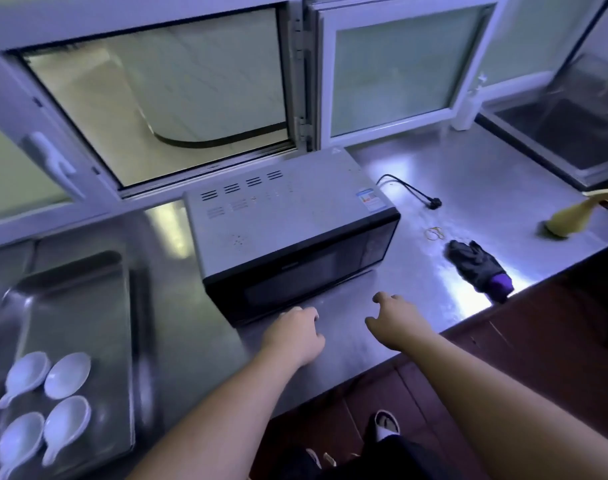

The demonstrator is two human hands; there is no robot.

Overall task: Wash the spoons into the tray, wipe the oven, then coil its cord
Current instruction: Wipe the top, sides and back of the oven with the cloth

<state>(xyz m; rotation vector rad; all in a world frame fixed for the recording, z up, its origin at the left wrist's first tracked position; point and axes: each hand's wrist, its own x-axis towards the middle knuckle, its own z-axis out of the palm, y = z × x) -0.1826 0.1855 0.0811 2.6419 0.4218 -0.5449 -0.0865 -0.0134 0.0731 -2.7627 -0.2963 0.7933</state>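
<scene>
Holding nothing, the left hand (297, 332) and right hand (394, 322) are hanging loosely curled over the bench (475, 188) before the oven (288, 230). Its cord (413, 190) is lying uncoiled beyond the right hand; spoons (66, 374) are sitting in the tray (70, 282), far left.

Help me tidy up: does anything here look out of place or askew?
The oven sits at an angle to the counter edge; its cord lies loose and unplugged beside it. A dark glove lies near the front edge.

The sticker (369, 198) on the oven (288, 223) top is too blurred to read.
</scene>
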